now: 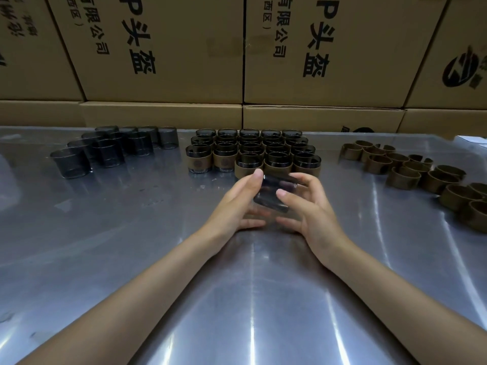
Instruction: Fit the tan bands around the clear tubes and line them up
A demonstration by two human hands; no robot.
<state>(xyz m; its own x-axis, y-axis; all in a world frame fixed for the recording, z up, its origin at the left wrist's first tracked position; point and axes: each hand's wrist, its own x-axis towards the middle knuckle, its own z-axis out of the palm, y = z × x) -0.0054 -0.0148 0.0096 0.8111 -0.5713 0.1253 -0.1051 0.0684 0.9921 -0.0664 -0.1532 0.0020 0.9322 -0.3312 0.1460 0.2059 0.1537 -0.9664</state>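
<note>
Both hands hold one dark clear tube (274, 192), tilted on its side just above the table. My left hand (237, 204) grips its left end and my right hand (308, 206) its right end. No tan band shows on this tube. Right behind it stands a block of several banded tubes (253, 151) in neat rows. A cluster of bare clear tubes (105, 148) stands at the far left. Loose tan bands (411, 169) lie scattered at the right.
The shiny metal table (237, 299) reflects light. Stacked cardboard boxes (163, 48) with black printing form a wall along its far edge. A white object (471, 140) peeks in at the far right.
</note>
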